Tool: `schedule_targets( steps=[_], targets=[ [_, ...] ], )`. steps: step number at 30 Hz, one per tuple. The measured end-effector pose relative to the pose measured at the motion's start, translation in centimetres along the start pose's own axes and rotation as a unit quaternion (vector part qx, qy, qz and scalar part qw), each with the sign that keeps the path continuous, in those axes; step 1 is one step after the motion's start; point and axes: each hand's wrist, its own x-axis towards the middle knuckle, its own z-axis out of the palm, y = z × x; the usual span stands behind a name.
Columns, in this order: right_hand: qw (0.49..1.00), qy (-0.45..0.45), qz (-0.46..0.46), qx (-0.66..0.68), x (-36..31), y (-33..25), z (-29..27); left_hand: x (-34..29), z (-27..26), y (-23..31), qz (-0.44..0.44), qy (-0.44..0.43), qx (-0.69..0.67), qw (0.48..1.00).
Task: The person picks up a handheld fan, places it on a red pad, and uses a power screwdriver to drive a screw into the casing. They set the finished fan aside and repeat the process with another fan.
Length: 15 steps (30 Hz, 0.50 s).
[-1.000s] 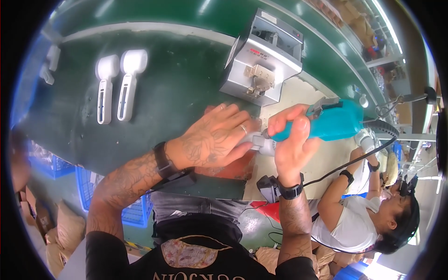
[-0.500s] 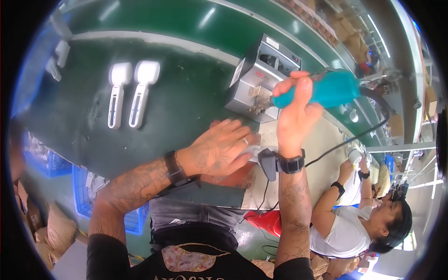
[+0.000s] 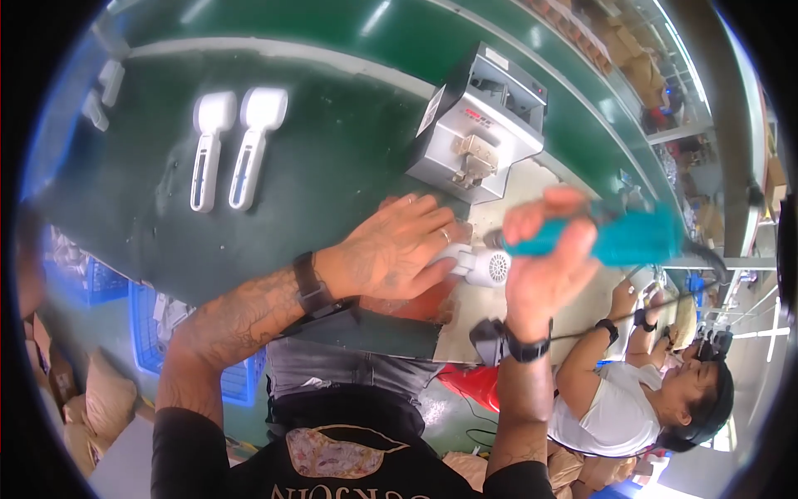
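My left hand [image 3: 391, 249] is closed round a white handheld fan [image 3: 480, 268], whose round vented end sticks out past the fingers toward the right. Most of its handle is hidden under the palm. In my right hand [image 3: 544, 270] is a teal electric screwdriver [image 3: 638, 235], gripped with its tip pointing left. That tip is just above the fan's vented end; blur hides whether they touch. Beyond both hands stands a grey screw feeder [image 3: 453, 154] with a small metal outlet on its front.
Two white handheld fans [image 3: 208, 150] lie side by side at the far left of the green table [image 3: 332, 158]. A black cord trails from the screwdriver. Below the table's left edge is a blue crate [image 3: 150, 333]. Another person [image 3: 615, 407] works at the right.
My right hand has brought the screwdriver from the feeder's outlet nearer to me and right, above the fan. More of the fan's vented end now shows beside my left hand.
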Motion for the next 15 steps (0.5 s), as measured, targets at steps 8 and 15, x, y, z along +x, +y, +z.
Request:
schedule_targets(
  steps=[8, 15],
  targets=[
    [0.999, -0.007, 0.009, -0.053, -3.6, -0.9, -1.2, 0.1, -0.4, 0.1, -0.006, -0.005, -0.019, 1.0],
    [0.999, -0.004, 0.025, -0.027, -4.1, 0.2, -1.7, -0.1, 0.1, 0.0, 0.006, 0.003, -0.009, 1.0]
  ],
)
